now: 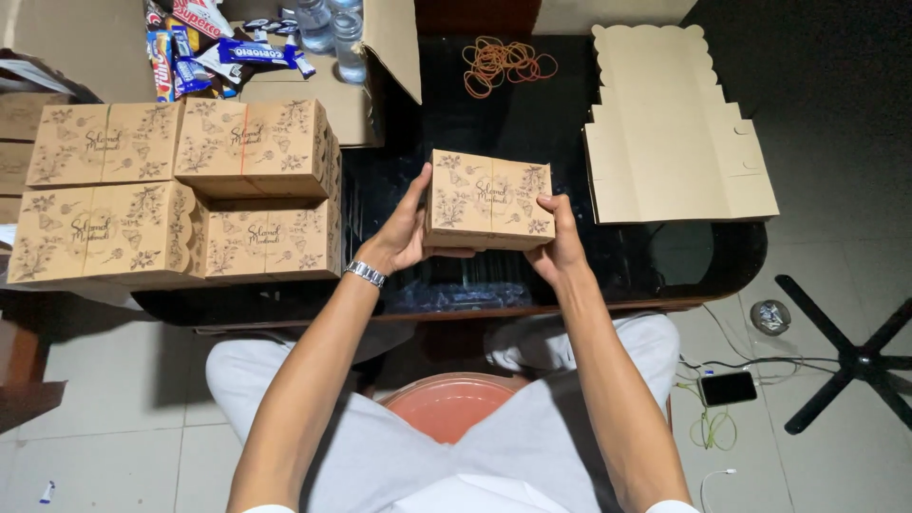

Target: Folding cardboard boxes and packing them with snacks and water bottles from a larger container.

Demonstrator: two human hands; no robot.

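Head view, looking down at my lap and a dark glass table (655, 256). I'm holding one closed brown box (489, 199) w/ a floral print, just above the table's near edge, roughly centre frame. A thin band seems to run across its middle, though I can't be sure at this size.

Progress, as I judge it: four matching boxes (180, 190) sit stacked in a block at the left, touching each other, two w/ a band across the lid; so several look finished. Still to do, I'd say: a stack of flat unfolded box blanks (665, 133) lies on the right of the table, well apart from the done ones. A loose pile of rubber bands (503, 62) lies at the far side, and an open carton (380, 57) of wrapped snacks (199, 52) and small water bottles (332, 28) is behind the finished block.

Hands: my left hand (404, 233), w/ a metal wristwatch (366, 274), cups the box's left end, thumb up on top, fingers curled under. My right hand (560, 237) grips the right end the same way, thumb on the lid's edge. Both are part-closed around the box, not clenched.

On the floor at right: a phone (728, 388) on a cable.
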